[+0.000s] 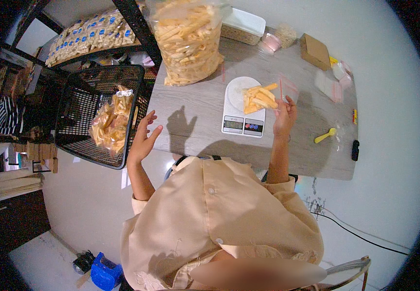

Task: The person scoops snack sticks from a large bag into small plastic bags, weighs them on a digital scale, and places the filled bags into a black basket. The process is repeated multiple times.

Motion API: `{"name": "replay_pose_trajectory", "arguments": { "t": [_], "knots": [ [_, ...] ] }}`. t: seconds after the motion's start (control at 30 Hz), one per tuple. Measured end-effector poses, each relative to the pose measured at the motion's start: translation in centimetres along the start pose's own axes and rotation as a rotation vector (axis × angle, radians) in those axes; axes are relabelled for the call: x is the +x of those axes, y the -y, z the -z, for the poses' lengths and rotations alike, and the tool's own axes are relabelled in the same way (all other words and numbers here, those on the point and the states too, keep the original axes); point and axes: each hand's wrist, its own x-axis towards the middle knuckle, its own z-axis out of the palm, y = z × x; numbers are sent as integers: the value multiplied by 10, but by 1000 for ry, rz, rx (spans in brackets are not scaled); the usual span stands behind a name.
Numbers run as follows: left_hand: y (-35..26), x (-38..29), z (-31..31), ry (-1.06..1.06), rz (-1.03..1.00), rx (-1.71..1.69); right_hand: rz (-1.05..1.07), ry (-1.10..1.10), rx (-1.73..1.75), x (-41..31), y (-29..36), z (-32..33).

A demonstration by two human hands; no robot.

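My right hand (285, 112) touches the lower right edge of a clear zip bag of yellow snack sticks (260, 98), which rests on the round plate of a white digital kitchen scale (227, 105). Its fingers pinch the bag's edge. My left hand (146, 136) is raised at the table's left edge beside the crate, fingers apart, holding nothing. A large clear bag full of the same sticks (191, 43) stands on the table behind the scale. Several filled small bags (113, 123) lie in the black plastic crate (137, 78) at left.
On the grey wooden table (202, 127) are a lidded plastic container (244, 22), a cardboard box (315, 51), empty zip bags (330, 85), a yellow spoon (325, 135) and a black object (355, 150). Packed bags (91, 34) fill a shelf behind the crate. A cable (359, 232) runs at lower right.
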Motion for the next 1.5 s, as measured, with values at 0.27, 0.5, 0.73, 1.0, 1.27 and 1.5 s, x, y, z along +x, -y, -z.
{"name": "replay_pose_trajectory", "arguments": {
  "t": [0.27,0.5,0.73,1.0,1.27,1.5],
  "knots": [
    [8,11,4,-13,-30,-15,-44,4,90,7,-9,-8],
    [2,13,7,40,53,40,-71,2,197,22,-34,-9],
    [-2,12,5,43,66,34,180,-102,-446,51,-94,5],
    [-4,8,0,30,67,48,108,-286,-378,46,-104,32],
    [-8,10,-2,40,68,44,67,-244,-320,41,-90,31],
    [-6,6,0,22,78,32,57,-237,-313,45,-91,24]
  ]
}}
